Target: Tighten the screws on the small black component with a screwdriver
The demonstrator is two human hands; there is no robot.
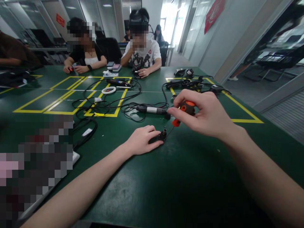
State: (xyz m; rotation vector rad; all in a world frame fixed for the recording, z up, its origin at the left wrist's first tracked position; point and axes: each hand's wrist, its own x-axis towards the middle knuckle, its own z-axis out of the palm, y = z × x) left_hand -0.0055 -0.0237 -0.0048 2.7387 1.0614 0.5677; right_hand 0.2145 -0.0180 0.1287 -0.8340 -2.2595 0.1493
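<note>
My left hand point(144, 139) is closed around a small black cylindrical part point(162, 135) with a metal-looking stub on top, held down at the table. Its exact kind does not show. My right hand point(201, 114) grips the orange and black handle of a screwdriver point(176, 123). The thin shaft slants down and left, its tip beside the black part; whether it touches I cannot tell. Just beyond lies a black and silver pen-shaped electric tool point(151, 110) with a cable.
Coiled black cables point(135, 115) spread over the green table point(142, 190), which is marked with yellow tape point(117, 107). A white tape roll point(108, 90) and a heap of black adapters point(185, 84) lie farther back. Blurred-out equipment stands at left. Co-workers sit across the table.
</note>
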